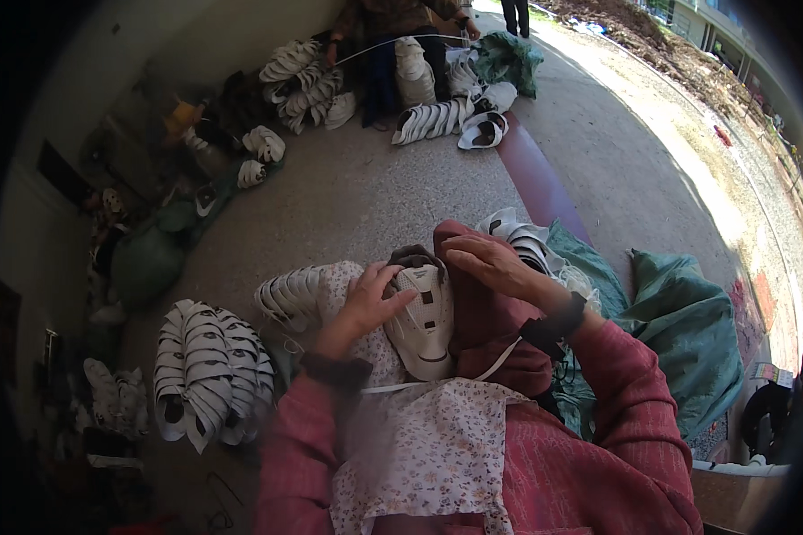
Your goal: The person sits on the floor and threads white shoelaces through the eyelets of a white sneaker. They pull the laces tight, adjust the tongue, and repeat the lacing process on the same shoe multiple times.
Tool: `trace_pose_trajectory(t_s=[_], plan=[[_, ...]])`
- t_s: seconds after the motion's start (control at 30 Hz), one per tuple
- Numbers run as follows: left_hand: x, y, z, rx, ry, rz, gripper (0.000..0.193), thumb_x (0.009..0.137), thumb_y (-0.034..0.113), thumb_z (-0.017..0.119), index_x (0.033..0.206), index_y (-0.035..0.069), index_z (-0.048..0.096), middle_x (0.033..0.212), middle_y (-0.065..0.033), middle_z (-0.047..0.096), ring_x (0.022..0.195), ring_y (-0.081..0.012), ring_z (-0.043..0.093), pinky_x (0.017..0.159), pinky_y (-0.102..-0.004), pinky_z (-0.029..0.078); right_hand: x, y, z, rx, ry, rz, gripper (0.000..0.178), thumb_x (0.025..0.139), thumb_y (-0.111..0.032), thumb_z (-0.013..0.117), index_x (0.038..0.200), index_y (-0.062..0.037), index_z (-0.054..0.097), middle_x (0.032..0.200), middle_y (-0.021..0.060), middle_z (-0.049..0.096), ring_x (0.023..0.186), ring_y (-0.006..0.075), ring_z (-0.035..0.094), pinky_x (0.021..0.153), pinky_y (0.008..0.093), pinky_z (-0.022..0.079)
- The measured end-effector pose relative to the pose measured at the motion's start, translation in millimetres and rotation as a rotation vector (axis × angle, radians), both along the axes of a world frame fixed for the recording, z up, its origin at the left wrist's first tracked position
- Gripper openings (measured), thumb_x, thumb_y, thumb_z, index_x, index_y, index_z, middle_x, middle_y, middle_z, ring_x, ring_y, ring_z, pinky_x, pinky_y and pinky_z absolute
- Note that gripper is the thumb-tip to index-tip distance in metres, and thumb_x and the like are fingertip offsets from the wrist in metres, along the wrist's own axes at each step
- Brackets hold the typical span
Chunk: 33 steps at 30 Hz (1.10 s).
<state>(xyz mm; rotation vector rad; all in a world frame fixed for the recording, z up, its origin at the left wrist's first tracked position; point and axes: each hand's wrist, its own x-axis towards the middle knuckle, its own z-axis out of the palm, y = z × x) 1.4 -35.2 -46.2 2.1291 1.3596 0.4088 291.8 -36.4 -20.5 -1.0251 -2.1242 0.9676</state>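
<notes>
A whitish shoe upper (422, 325) with a dark collar lies on my lap, its toe pointing toward me. My left hand (372, 301) rests against its left side, fingers and thumb spread, the thumb over the upper's face. To the right, my right hand (486, 261) is stretched out flat above my red-clad knee (486, 343), near the collar, with nothing seen in it. Across my lap, below the toe, runs a thin white strap (500, 359). A flowered apron (428, 446) covers my lap.
Nested stacks of white uppers (214, 370) stand on the floor at left, with another stack (290, 294) beside my left knee. Green sacks (687, 330) and more uppers (517, 234) lie at right. Ahead, another person (401, 22) sits among stacked uppers, holding a white cord.
</notes>
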Motion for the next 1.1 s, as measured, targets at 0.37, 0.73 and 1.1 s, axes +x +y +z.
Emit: trace_pose_trajectory(t_s=[0.37, 0.73, 1.1], plan=[[8.8, 28.9, 2.6, -0.167, -0.36, -0.045, 0.031, 0.085, 0.022, 0.076, 0.109, 0.003, 0.068, 0.145, -0.0143, 0.045, 0.129, -0.0264, 0.048, 0.107, -0.0376, 0.04, 64.9, -158.9, -55.5, -0.73, 0.314, -0.483, 0.079, 0.088, -0.04, 0.074, 0.146, -0.0004, 0.039, 0.135, 0.0178, 0.052, 0.125, 0.0252, 0.05, 0.105, 0.0342, 0.039], [-10.0, 7.0, 15.6, -0.453, -0.534, 0.065, 0.05, 0.092, 0.011, 0.067, 0.137, 0.001, 0.049, 0.123, -0.0051, 0.058, 0.112, -0.014, 0.055, 0.099, -0.0293, 0.043, 117.8, -236.9, -82.6, -1.129, 0.543, -0.303, 0.014, 0.095, -0.022, 0.068, 0.101, -0.0101, 0.063, 0.089, -0.007, 0.06, 0.078, 0.0011, 0.052, 0.068, 0.0186, 0.042], [46.7, -11.2, 31.5, 0.315, 0.039, -0.128, 0.069, 0.085, 0.036, 0.071, 0.142, 0.008, 0.044, 0.15, -0.0199, 0.038, 0.142, -0.0377, 0.03, 0.117, -0.0484, 0.025, 222.3, -214.2, -206.9, -0.834, 0.377, -1.011, 0.025, 0.089, -0.022, 0.067, 0.104, -0.0014, 0.065, 0.091, 0.003, 0.065, 0.074, 0.0119, 0.062, 0.062, 0.0257, 0.05]])
